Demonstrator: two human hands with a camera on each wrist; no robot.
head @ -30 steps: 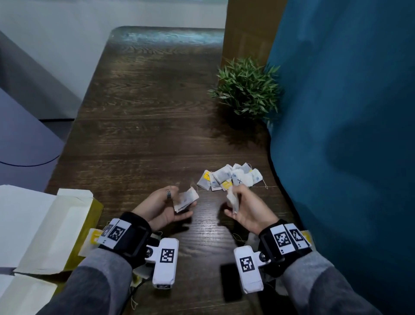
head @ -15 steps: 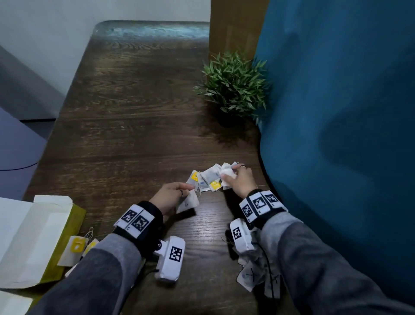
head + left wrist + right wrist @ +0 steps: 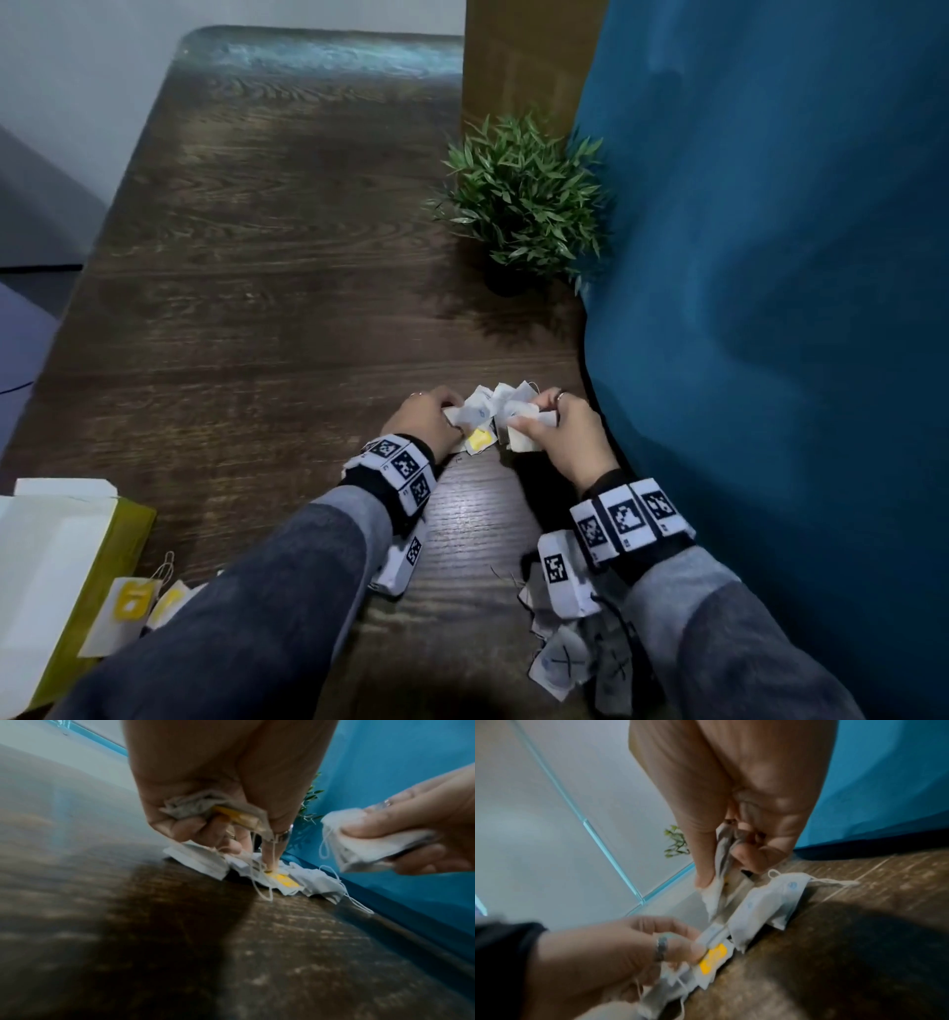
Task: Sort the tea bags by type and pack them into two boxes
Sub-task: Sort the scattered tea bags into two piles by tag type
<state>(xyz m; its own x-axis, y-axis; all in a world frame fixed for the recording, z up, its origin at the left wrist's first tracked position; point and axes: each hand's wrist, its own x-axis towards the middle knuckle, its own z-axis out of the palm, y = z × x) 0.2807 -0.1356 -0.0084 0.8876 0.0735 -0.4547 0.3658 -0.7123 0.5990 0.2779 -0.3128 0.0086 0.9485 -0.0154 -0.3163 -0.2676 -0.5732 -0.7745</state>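
A heap of white tea bags point(image 3: 500, 403) lies on the dark wooden table point(image 3: 267, 288) beside the blue curtain. Some carry yellow tags point(image 3: 480, 440), others blue marks point(image 3: 765, 902). My left hand point(image 3: 436, 413) grips crumpled yellow-tag bags point(image 3: 218, 809) in its palm, and one fingertip point(image 3: 268, 865) presses a yellow-tag bag point(image 3: 282, 879) on the table. My right hand point(image 3: 534, 426) pinches a small stack of white bags point(image 3: 372, 843) between thumb and fingers at the right of the heap. An open box point(image 3: 56, 565), yellow-green outside and white inside, lies at the near left.
Yellow-tag bags point(image 3: 133, 601) lie next to the open box. A group of marked white bags point(image 3: 562, 665) lies under my right forearm at the table's near edge. A small potted plant point(image 3: 518, 200) stands behind the heap. The blue curtain point(image 3: 770, 308) borders the table on the right.
Both hands moved forward onto the heap. The left hand, which held a bag near me, now presses a yellow-tag bag in the heap; the right hand has gathered white bags.
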